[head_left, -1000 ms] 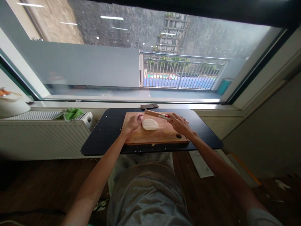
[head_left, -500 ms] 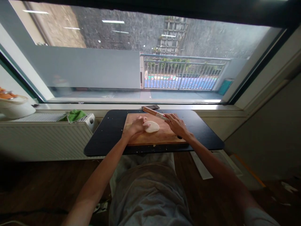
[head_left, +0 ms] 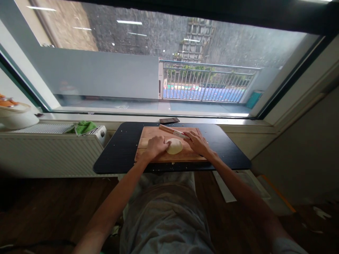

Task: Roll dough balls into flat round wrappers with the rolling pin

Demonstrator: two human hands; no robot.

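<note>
A flat, pale round of dough [head_left: 174, 146] lies on a wooden cutting board [head_left: 148, 132]. My left hand [head_left: 157, 145] pinches the dough's left edge, with the thumb on top and the other fingers curled. In my right hand [head_left: 196, 142] is one end of a rolling pin [head_left: 169, 131], a thin light-brown stick with a white, red-lettered band near the grip. The pin slants up to the left, just behind the dough and apart from it as far as I can see. The fingertips of my right hand are partly hidden.
Beneath the board is a small black table [head_left: 113, 151] with pale crumbs on it. A dark phone-like slab [head_left: 169, 120] lies by the windowsill. To the left stands a white radiator [head_left: 53, 151] bearing a green cloth [head_left: 85, 127] and a white container [head_left: 16, 116].
The dough has turned or shifted slightly to the right and toward me, with my left hand moving along. The rolling pin has dipped a little, still in my right hand.
</note>
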